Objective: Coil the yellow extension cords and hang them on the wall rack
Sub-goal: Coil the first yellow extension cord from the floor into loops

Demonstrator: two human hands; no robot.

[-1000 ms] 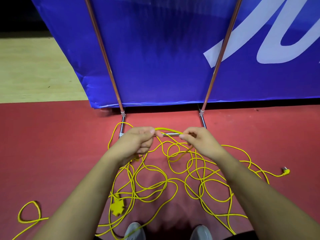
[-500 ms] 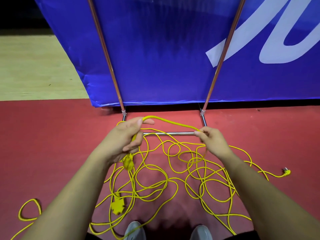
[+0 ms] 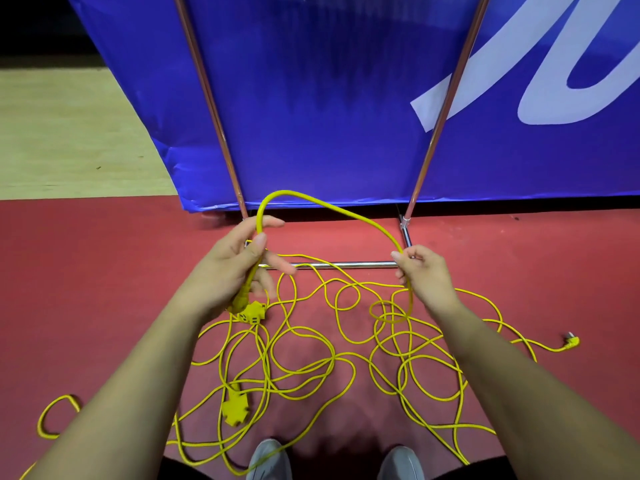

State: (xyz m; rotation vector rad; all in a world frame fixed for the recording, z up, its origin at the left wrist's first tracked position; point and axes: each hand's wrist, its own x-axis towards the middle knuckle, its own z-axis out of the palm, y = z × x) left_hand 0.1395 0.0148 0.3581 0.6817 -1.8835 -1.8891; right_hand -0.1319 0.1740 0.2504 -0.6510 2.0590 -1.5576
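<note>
The yellow cord (image 3: 287, 192) being worked on is lifted off the ground and stands in a tall arch between the person's two hands, which are held well apart in front of the body. The left hand (image 3: 239, 265) grips one leg of the arch, thumb pressed against the cord and the other fingers loosely spread. Below that hand the cord hangs down to a yellow socket block (image 3: 251, 311), which dangles just above the floor. The right hand (image 3: 422, 271) pinches the other leg between thumb and fingers, and from there the cord drops into the heap (image 3: 346, 355) below. That heap is a loose tangle of yellow loops spread over the red floor (image 3: 104, 289), running from under the left forearm across to the right and down to the person's feet. I cannot tell which strand belongs to which cord. A second socket block (image 3: 235, 408) lies in the near left part of the tangle. A plug (image 3: 571, 341) on a single strand lies out on its own at the far right, and a small loop (image 3: 55, 414) lies apart at the near left. Two grey shoes (image 3: 268, 459) show at the near edge, with cord lying just in front of them. Beyond the hands a metal bar (image 3: 346, 264) lies flat on the floor, joined to two slanting poles (image 3: 211, 105). These stand in front of a blue banner (image 3: 311, 98) with white lettering on its right side. To the far left is a strip of pale wooden floor (image 3: 69, 133).
</note>
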